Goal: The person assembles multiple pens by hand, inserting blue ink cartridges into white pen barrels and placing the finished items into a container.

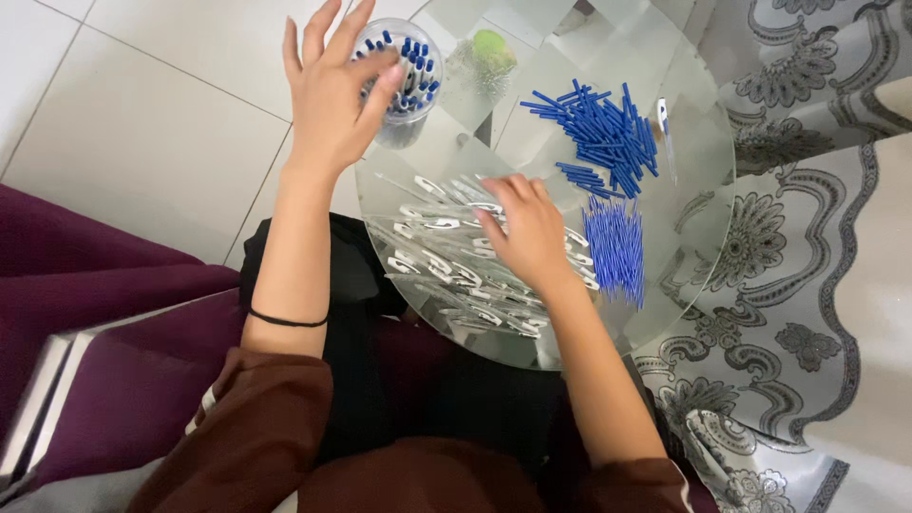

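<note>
My left hand (332,85) is spread over a clear cup (410,95) that holds assembled pens with blue caps; the fingers are apart and I see nothing in them. My right hand (522,228) rests palm down on a heap of clear pen barrels (446,271) lying on a round glass table (693,190), its fingertips curled on one barrel. To the right of that hand lies a row of thin blue ink refills (616,252). Farther back sits a pile of blue pen caps (603,133).
A single clear pen (665,128) lies beside the cap pile. A green reflection (492,46) shows in the glass near the cup. A grey patterned cloth (807,247) hangs at the right. White floor tiles (161,123) lie to the left, a maroon cushion (85,285) below.
</note>
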